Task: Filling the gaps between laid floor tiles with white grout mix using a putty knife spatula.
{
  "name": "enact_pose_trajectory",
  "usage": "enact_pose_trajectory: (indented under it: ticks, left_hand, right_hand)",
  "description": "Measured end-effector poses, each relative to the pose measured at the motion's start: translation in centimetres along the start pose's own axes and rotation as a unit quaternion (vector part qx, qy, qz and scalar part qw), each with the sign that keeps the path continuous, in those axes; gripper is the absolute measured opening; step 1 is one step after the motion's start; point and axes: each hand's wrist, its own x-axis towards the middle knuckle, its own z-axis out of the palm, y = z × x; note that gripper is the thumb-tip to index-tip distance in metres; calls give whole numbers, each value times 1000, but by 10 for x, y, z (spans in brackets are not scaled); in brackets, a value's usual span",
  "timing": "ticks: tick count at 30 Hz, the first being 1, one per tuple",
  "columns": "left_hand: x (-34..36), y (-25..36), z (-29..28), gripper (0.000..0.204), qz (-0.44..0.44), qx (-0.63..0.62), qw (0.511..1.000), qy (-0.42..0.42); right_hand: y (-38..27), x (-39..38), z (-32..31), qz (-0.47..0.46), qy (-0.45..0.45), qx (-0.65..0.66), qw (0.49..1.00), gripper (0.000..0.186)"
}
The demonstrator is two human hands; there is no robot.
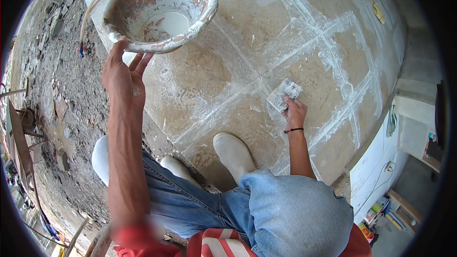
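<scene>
My left hand (124,74) grips the near left rim of a wide round basin (204,26), fingers under the edge and thumb over it. White paste coats the basin's inside, and a pool of white liquid lies at its bottom. Farther right and lower, my right hand (294,113) is closed on a flat grout spreader (284,94) smeared with white. The spreader is held down at the tiled floor (247,147), close to a crossing of tile joints. White grout fills the joints and streaks the brown tiles around them.
Rough gravelly ground (71,114) with stones borders the tiles on the left. A hose (88,14) runs beside the basin. My pale boots (233,154) stand near the tile edge. At the far right are a yellow object (377,11) and a white panel (381,162).
</scene>
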Motion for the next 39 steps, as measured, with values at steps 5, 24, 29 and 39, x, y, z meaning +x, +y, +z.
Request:
enact_pose_trajectory:
  ticks: [5,24,29,39]
  left_hand:
    - [1,4,-4,43,13,-1,1000,-7]
    - [3,10,-20,40,-8,6,1000,13]
    - [7,9,-23,39,-4,20,1000,5]
    - [5,10,-14,38,-2,20,1000,22]
  right_hand:
    - [26,-6,0,47,27,-13,998,17]
    - [10,-42,59,9,-30,59,998,15]
    - [24,-46,71,29,-82,68,994,17]
    - [27,-35,-9,36,-57,-21,997,25]
